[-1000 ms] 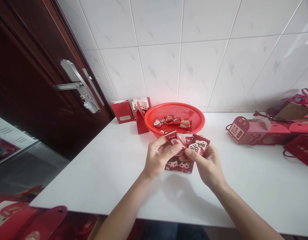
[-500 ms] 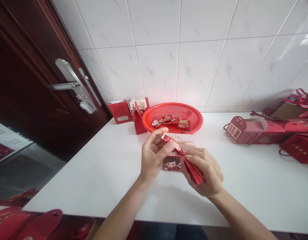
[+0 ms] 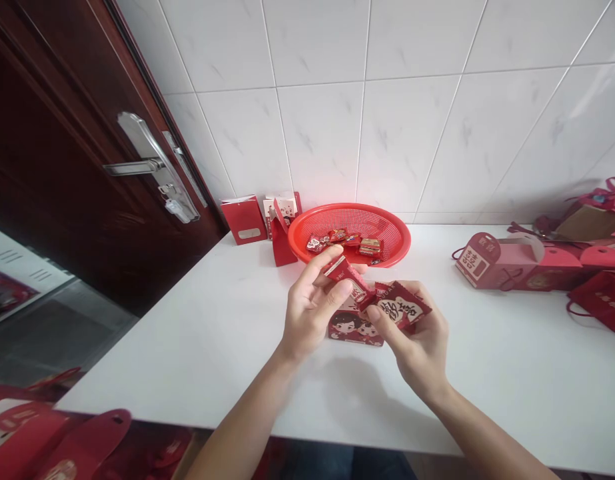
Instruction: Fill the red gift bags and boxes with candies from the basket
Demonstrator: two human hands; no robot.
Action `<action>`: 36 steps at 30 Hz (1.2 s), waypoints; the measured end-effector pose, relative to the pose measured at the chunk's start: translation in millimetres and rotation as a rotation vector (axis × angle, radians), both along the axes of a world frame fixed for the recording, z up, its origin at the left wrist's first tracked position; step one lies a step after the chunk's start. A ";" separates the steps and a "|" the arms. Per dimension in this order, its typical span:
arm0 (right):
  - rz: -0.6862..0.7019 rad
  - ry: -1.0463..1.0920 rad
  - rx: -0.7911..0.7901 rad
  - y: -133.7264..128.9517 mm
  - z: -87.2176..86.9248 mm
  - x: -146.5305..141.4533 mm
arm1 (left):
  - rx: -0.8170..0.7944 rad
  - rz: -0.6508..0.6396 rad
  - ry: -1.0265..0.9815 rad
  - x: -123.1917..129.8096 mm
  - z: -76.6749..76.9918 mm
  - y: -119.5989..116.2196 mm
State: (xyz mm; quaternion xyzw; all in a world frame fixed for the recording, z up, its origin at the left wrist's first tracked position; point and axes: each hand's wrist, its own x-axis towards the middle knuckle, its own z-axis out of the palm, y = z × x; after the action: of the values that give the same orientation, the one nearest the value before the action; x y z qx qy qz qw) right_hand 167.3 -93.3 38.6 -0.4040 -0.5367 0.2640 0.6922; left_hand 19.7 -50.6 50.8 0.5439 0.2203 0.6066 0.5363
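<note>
My left hand [image 3: 314, 307] pinches a small red wrapped candy [image 3: 348, 281] between thumb and fingers. In my right hand [image 3: 420, 340] are red candy packets [image 3: 401, 305] with pale lettering, the thumb pressed on top of them; how many I cannot tell. Both hands hold their candies close together, almost touching. Below and behind them a small red gift box [image 3: 354, 329] printed with cartoon faces stands on the white table, its upper part hidden by my hands. Just beyond, a red plastic basket [image 3: 407, 243] contains several wrapped candies [image 3: 370, 247].
Red cards or boxes [image 3: 244, 220] stand at the back left against the tiled wall. Several red and pink gift boxes [image 3: 502, 260] fill the table's right side. More red boxes [image 3: 47, 440] lie at the lower left, below the table edge. A dark door [image 3: 77, 133] is on the left.
My right hand has turned its candy packets so their lettered face shows. The candy in my left hand has tilted to face me. The view has shifted slightly left.
</note>
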 end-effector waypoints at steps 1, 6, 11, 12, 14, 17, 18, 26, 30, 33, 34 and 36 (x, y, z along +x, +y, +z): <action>0.028 0.029 -0.026 0.8 -0.3 0.6 | 0.001 -0.013 0.002 0.3 0.5 -0.4; 0.213 0.216 -0.139 6.0 -7.7 4.9 | 0.000 -0.053 -0.017 0.8 1.6 0.8; 0.164 0.244 -0.084 6.2 -12.1 6.6 | 0.023 -0.104 0.025 1.5 0.5 2.0; 0.148 0.237 -0.073 5.5 -11.5 6.4 | 0.029 -0.116 0.039 1.7 0.0 2.2; 0.118 0.215 -0.068 3.9 -9.2 5.6 | 0.029 -0.141 0.052 2.1 -1.5 2.6; 0.076 0.172 -0.072 1.1 -4.5 3.4 | 0.013 -0.163 0.027 2.6 -4.0 3.4; 0.066 0.158 -0.069 0.1 -3.0 2.5 | 0.008 -0.169 0.020 2.6 -4.7 3.6; 0.045 0.097 -0.032 -6.0 1.3 -2.4 | -0.018 -0.191 0.044 2.2 -6.5 4.2; 0.059 0.116 -0.011 -5.8 0.2 -2.3 | -0.019 -0.184 -0.011 3.0 -6.6 5.0; 0.104 0.132 0.004 -5.2 -0.3 -2.7 | -0.040 -0.178 -0.041 3.2 -5.4 5.6; 0.116 0.134 0.004 -5.4 -0.4 -3.0 | -0.054 -0.178 -0.043 3.2 -5.0 5.9; 0.129 0.133 -0.006 -6.1 -0.7 -3.9 | -0.081 -0.184 -0.047 3.0 -4.7 6.5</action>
State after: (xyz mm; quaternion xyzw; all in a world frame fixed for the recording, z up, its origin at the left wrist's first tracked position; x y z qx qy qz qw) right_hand 163.5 -99.4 38.0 -0.3524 -0.5137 0.3359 0.7065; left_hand 22.7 -44.0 46.1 0.5254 0.1812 0.5579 0.6164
